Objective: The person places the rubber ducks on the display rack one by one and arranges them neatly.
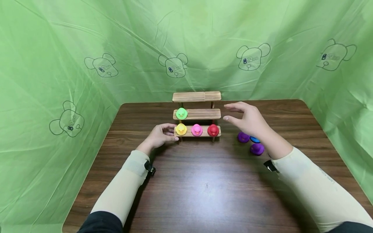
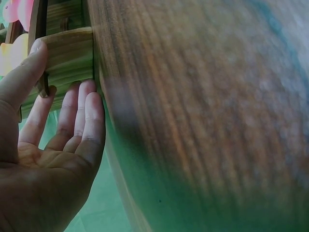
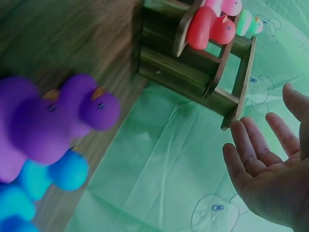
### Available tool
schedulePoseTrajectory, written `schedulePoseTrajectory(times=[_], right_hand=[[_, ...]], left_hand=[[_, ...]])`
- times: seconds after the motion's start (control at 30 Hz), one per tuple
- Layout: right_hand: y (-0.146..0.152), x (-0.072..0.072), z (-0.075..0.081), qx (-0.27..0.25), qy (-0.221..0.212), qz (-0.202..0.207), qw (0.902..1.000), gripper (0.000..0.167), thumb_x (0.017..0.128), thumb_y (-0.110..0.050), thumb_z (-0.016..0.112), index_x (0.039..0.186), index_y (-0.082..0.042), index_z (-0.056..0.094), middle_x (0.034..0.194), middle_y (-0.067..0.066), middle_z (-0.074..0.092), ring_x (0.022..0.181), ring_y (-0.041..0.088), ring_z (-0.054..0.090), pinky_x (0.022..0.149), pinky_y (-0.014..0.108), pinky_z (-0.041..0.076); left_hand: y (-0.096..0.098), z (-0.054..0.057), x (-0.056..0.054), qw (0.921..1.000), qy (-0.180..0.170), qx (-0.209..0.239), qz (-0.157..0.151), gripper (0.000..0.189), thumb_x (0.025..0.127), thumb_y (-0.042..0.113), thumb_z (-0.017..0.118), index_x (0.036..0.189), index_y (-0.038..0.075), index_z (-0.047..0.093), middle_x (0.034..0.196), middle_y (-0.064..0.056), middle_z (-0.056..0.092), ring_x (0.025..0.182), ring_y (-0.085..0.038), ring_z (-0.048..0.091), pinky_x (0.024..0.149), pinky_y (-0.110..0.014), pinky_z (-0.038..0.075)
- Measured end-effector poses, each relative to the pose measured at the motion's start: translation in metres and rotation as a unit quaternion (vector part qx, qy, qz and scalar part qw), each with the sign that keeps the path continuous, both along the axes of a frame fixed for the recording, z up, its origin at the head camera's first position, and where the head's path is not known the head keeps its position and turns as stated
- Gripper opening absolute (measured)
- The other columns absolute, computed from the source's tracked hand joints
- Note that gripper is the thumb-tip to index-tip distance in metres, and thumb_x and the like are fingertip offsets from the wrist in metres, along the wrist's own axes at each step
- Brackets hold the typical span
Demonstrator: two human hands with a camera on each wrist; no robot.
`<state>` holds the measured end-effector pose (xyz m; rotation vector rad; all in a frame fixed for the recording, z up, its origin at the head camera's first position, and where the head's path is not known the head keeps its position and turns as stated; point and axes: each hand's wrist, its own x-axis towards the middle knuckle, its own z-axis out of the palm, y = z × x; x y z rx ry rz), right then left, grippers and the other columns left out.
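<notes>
A three-tier wooden display shelf (image 1: 204, 114) stands near the back of the table. Its bottom tier carries a yellow rubber duck (image 1: 181, 129), a pink duck (image 1: 197, 130) and a red duck (image 1: 213, 130). At the left of the middle tier sits a green duck (image 1: 181, 113); the top tier is bare. My left hand (image 1: 161, 135) holds the shelf's lower left end, thumb at the front and fingers at the side. Beside the shelf's right side, my right hand (image 1: 247, 118) is raised with fingers apart, holding nothing.
On the right, below my right hand, are purple ducks (image 1: 257, 149) and blue ducks (image 3: 67, 170), partly hidden by the forearm in the head view. A green curtain (image 1: 204, 71) hangs close behind the wooden table (image 1: 186, 194) and along its sides.
</notes>
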<state>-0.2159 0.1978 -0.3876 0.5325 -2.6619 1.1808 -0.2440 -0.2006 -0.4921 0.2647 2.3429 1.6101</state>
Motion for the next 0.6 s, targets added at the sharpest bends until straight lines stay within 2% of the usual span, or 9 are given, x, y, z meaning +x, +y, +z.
schedulePoseTrajectory(times=[0.3, 0.6], right_hand=[[0.04, 0.017, -0.012, 0.025, -0.011, -0.031, 0.9991, 0.046, 0.093, -0.036, 0.083, 0.134, -0.019, 0.072, 0.134, 0.003, 0.068, 0.127, 0.033, 0.061, 0.107, 0.057, 0.045], [0.086, 0.031, -0.025, 0.042, -0.051, -0.078, 0.9948, 0.05, 0.093, -0.043, 0.081, 0.135, -0.018, 0.07, 0.137, 0.009, 0.067, 0.129, 0.044, 0.058, 0.106, 0.062, 0.044]], left_hand=[[0.001, 0.001, 0.0, 1.0, -0.004, -0.001, -0.002, 0.059, 0.081, 0.005, 0.092, 0.134, 0.005, 0.068, 0.12, -0.018, 0.071, 0.106, -0.031, 0.07, 0.084, -0.028, 0.059], [-0.001, 0.001, 0.001, 1.0, -0.004, -0.005, -0.003, 0.059, 0.081, 0.005, 0.091, 0.135, 0.005, 0.068, 0.121, -0.018, 0.071, 0.106, -0.029, 0.07, 0.085, -0.028, 0.059]])
